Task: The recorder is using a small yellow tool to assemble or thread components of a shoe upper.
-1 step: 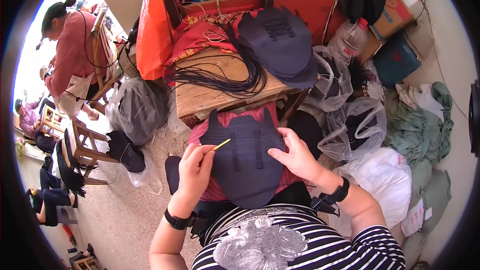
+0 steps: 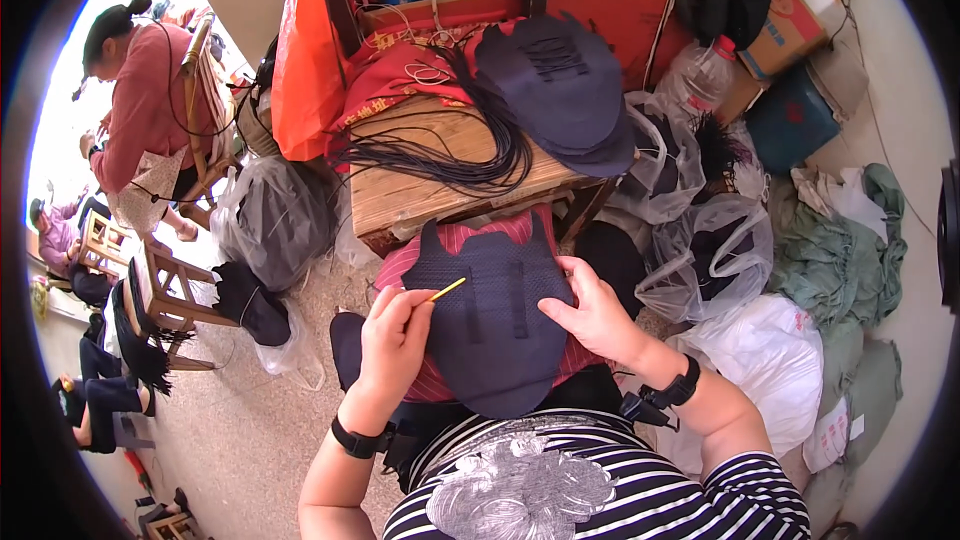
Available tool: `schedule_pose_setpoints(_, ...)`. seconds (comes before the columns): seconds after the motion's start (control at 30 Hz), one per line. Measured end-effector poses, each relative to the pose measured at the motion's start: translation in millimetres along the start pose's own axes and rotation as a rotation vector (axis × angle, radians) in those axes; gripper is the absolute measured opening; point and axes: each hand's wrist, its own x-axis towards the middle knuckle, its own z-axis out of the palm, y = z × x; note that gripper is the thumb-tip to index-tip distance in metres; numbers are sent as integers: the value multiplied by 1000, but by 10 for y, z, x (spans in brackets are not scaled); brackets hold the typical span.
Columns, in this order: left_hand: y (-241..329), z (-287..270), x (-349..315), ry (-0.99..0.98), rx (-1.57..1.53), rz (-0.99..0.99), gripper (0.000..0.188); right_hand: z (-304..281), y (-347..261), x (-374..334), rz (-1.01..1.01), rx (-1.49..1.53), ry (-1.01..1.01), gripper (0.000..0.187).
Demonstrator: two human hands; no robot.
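A flat navy fabric piece (image 2: 490, 360), shaped like a shoe upper with two prongs at its far end, lies across my lap on a red striped cloth (image 2: 425, 370). Two dark parallel strips run down its middle. Between the thumb and fingers of my left hand (image 2: 393, 335) is a thin yellow stick (image 2: 449, 290), its tip over the fabric near the left strip. My right hand (image 2: 592, 312) grips the right edge of the piece, thumb on top; the fingertips underneath are hidden.
Ahead stands a wooden stool (image 2: 400, 210) bearing a bundle of black cords (image 2: 450, 165) and stacked navy pieces (image 2: 560, 90). Plastic bags (image 2: 710, 250) crowd the right. A grey bag (image 2: 275, 210) sits at left, near a seated person (image 2: 150, 110) in a pink top.
My left hand and the yellow stick have shifted very slightly right, and the fabric piece has moved a touch the same way. My right hand has barely moved.
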Motion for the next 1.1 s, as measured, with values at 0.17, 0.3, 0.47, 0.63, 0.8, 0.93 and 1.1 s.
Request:
schedule_pose_setpoints(0.17,122,182,-4,-51,37,44,12,-641,36,231,105,-71,-283,57)
schedule_pose_setpoints(0.3,160,279,-36,-86,102,57,12,-606,-296,227,-67,-829,-84,67)
schedule_pose_setpoints(0.47,170,315,-63,-68,76,17,13,-263,-485,221,-716,-886,-110,80)
schedule_pose_setpoints(0.63,163,358,-34,-46,78,12,12,-23,-81,148,-559,-694,-197,88)
schedule_pose_setpoints(0.8,127,354,-18,-36,81,42,10,-21,-55,147,-525,-703,-217,86)
schedule_pose_setpoints(0.93,116,361,4,-57,52,31,10,-24,-78,121,-543,-734,-210,82)
schedule_pose_setpoints(1.1,116,347,48,-119,-17,-2,8,-43,-94,103,-527,-726,-196,82)
